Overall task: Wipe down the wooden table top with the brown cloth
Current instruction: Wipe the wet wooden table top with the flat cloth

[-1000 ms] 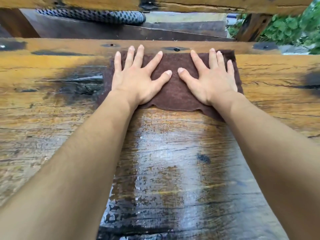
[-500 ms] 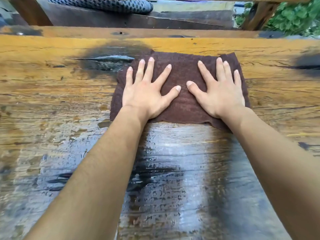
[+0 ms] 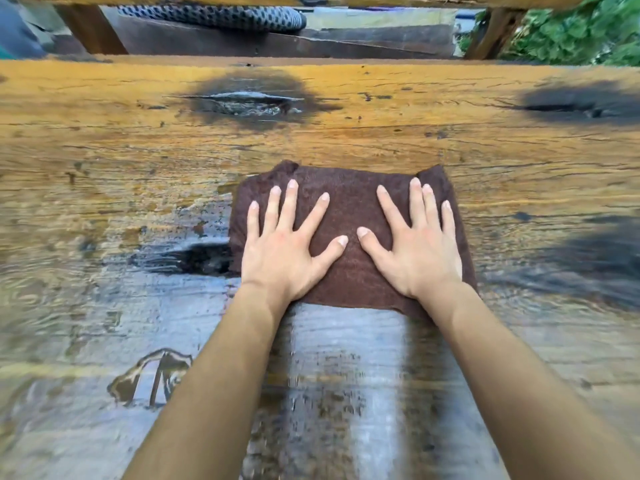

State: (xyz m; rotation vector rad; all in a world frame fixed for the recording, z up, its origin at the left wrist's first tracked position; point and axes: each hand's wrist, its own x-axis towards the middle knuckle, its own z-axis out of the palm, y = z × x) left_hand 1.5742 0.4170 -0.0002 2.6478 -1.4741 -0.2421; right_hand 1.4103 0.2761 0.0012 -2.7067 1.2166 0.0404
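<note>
Brown cloth (image 3: 349, 216) lies mid-desk, pressed flat under left hand (image 3: 284, 251) and right hand (image 3: 420, 251), both open-palmed with fingers spread, gripping nothing. Wet sheen covers the wooden desk (image 3: 104, 140) toward its near edge; the far edge looks dry, so wiping seems partly done.

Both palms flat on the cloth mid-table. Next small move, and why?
Probably keep both palms down and draw the brown cloth toward the near edge. The left hand and right hand lie spread flat on it, and the table top between the forearms shines wet and streaked, while the far planks look dry and matte.
</note>
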